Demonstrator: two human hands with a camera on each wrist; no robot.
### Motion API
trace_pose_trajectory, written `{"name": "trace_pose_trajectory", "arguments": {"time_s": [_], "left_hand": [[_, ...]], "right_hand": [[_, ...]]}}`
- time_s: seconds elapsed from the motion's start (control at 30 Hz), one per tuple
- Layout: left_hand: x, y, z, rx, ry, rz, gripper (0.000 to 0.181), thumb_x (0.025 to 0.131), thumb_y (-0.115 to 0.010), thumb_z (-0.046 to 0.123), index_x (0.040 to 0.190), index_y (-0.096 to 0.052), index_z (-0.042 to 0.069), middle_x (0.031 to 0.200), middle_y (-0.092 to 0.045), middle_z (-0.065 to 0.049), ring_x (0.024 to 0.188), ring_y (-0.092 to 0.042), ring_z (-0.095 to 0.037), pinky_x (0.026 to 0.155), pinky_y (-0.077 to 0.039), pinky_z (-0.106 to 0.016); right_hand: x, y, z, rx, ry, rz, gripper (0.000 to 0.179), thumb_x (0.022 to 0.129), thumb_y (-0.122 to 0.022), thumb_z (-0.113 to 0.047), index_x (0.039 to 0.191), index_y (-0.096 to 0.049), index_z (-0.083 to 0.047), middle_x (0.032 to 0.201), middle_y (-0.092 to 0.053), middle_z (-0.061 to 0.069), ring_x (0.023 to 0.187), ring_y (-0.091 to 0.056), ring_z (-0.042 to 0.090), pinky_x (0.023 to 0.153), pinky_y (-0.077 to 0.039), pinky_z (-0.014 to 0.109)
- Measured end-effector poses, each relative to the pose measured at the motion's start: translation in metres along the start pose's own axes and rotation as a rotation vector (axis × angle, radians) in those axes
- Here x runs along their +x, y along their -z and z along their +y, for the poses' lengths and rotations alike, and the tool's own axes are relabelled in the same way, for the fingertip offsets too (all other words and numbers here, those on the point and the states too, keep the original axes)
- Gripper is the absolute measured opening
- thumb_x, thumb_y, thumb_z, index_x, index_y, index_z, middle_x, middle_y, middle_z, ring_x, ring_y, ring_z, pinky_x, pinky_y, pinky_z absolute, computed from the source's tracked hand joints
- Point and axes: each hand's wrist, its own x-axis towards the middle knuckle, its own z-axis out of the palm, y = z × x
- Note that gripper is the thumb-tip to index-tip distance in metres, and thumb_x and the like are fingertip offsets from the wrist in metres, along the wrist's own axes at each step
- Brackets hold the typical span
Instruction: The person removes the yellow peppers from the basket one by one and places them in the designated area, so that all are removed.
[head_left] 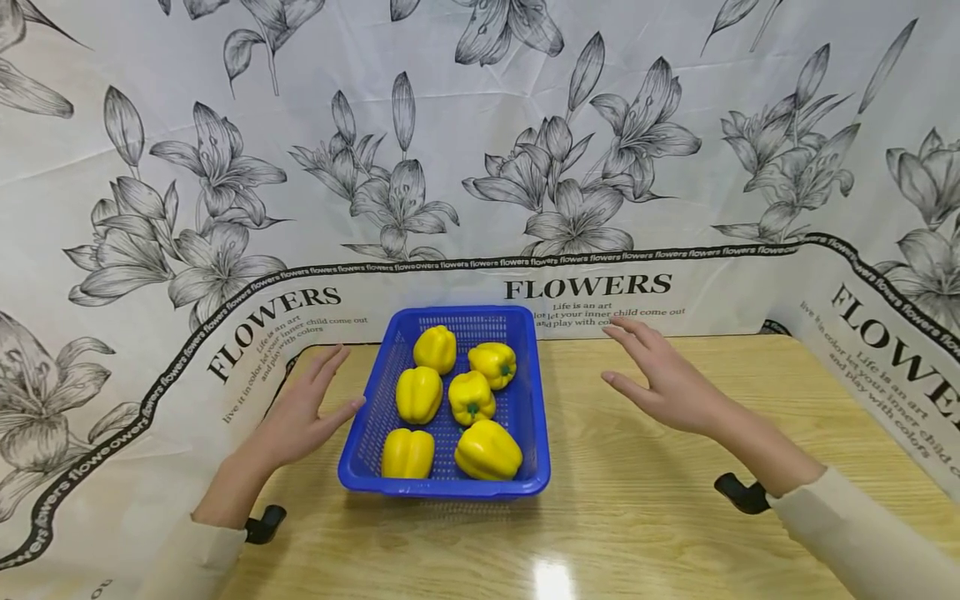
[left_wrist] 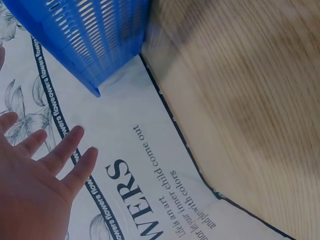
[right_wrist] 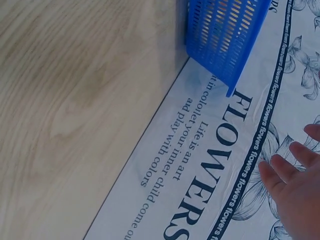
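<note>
A blue plastic basket [head_left: 538,400] with perforated sides stands on the table, and several yellow bell peppers [head_left: 418,395] lie inside it. Two of the peppers show green stems. To the basket's left, my left hand [head_left: 300,417] is held with fingers extended, its thumb tip close to the rim; whether they touch I cannot tell. My right hand [head_left: 667,383] hovers to the right of the basket, clearly apart from it, fingers straight and holding nothing. Each wrist view shows spread fingers near the basket's perforated wall [left_wrist: 95,40], [right_wrist: 225,40].
The basket rests on a light wood-grain table [head_left: 630,517]. Behind it and along both sides hangs a white cloth [head_left: 465,217] printed with lilies and the word FLOWERS. Black bands with dark mounts [head_left: 266,525] sit at both wrists, below beige sleeves.
</note>
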Motion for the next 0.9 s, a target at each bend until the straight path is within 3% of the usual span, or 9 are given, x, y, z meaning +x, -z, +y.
{"name": "trace_pose_trajectory", "arguments": {"time_s": [0.23, 0.4, 0.63, 0.9], "left_hand": [[-0.006, -0.003, 0.007, -0.078, 0.028, -0.035, 0.081, 0.101, -0.061, 0.050, 0.165, -0.017, 0.030, 0.167, -0.022, -0.010, 0.136, -0.048, -0.035, 0.096, -0.050, -0.065], [-0.010, -0.008, 0.012, -0.143, 0.035, -0.065, 0.082, 0.100, -0.063, 0.049, 0.165, -0.019, 0.025, 0.168, -0.020, -0.010, 0.138, -0.044, -0.035, 0.100, -0.046, -0.067], [-0.013, -0.015, 0.021, -0.165, 0.038, -0.088, 0.083, 0.099, -0.064, 0.050, 0.164, -0.021, 0.022, 0.168, -0.019, -0.011, 0.139, -0.045, -0.037, 0.104, -0.044, -0.067], [-0.019, -0.023, 0.023, -0.216, 0.021, -0.096, 0.083, 0.099, -0.065, 0.048, 0.163, -0.024, 0.015, 0.168, -0.019, -0.013, 0.140, -0.044, -0.040, 0.106, -0.042, -0.068]], "right_hand": [[0.007, -0.015, -0.012, 0.079, 0.018, -0.006, 0.061, 0.103, -0.063, -0.022, 0.155, -0.039, -0.001, 0.159, -0.034, 0.021, 0.145, -0.032, 0.045, 0.111, -0.034, 0.067], [0.010, -0.026, -0.021, 0.130, 0.037, -0.032, 0.058, 0.103, -0.063, -0.022, 0.153, -0.041, -0.002, 0.156, -0.038, 0.019, 0.143, -0.037, 0.041, 0.112, -0.036, 0.063], [0.018, -0.036, -0.033, 0.203, 0.086, -0.055, 0.053, 0.103, -0.063, -0.018, 0.150, -0.046, -0.001, 0.151, -0.046, 0.017, 0.132, -0.052, 0.034, 0.100, -0.053, 0.051], [0.027, -0.045, -0.053, 0.257, 0.129, -0.097, 0.050, 0.103, -0.063, -0.020, 0.148, -0.049, -0.004, 0.149, -0.049, 0.016, 0.130, -0.054, 0.031, 0.101, -0.052, 0.050]]}}
